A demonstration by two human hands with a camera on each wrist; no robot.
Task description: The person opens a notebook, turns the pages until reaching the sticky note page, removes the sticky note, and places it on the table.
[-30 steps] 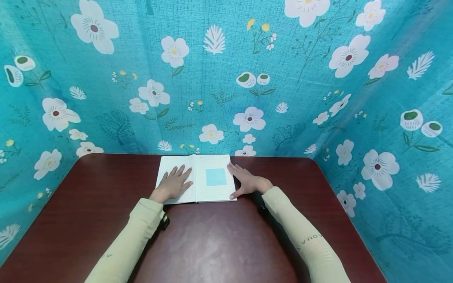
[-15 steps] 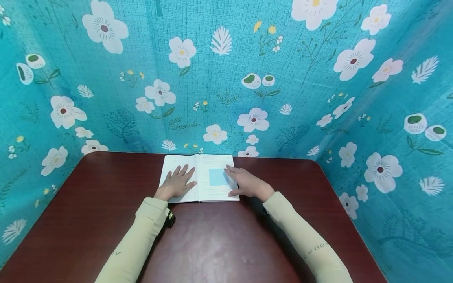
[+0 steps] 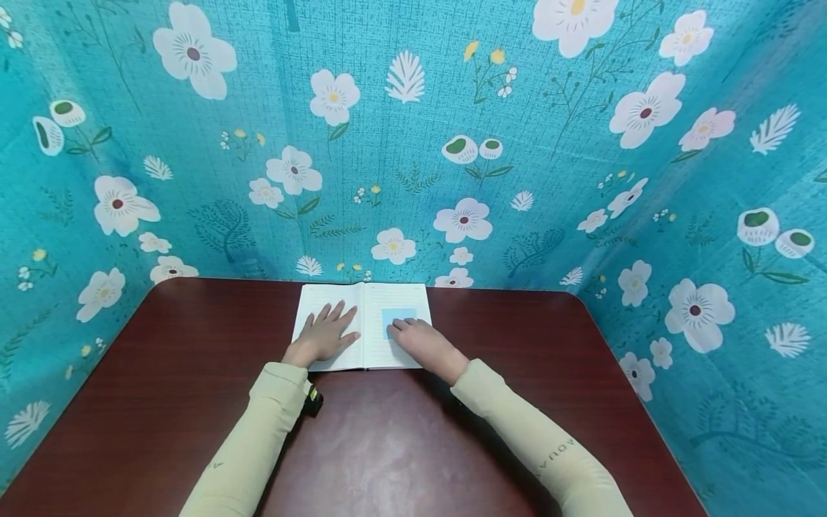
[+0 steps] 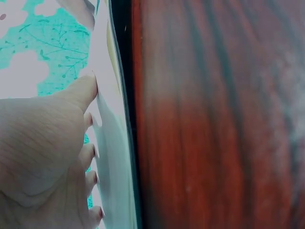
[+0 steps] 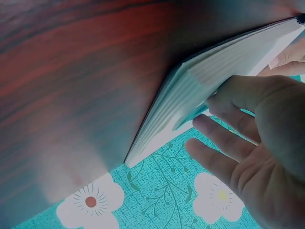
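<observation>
An open notebook (image 3: 394, 357) with white lined pages lies at the far edge of the table. On its right page is a square light-blue sticky note (image 3: 398, 314). My left hand (image 3: 323, 336) rests on the left page with fingers spread. My right hand (image 3: 426, 345) is over the right page, its bent fingers at the sticky note and covering part of it. In the right wrist view the thumb and forefinger come close together beside the blue note (image 5: 193, 114); whether they pinch it is hidden. The notebook's page edges (image 5: 202, 78) show there too.
The dark red-brown table (image 3: 388, 445) extends around the notebook. A turquoise flowered cloth (image 3: 400, 143) hangs behind the table and along its sides. A black device (image 3: 313, 401) sits at the left wrist.
My right hand has moved left from the notebook's right edge onto the sticky note, and its fingers have bent. My left hand stays on the left page. The head view has shifted slightly.
</observation>
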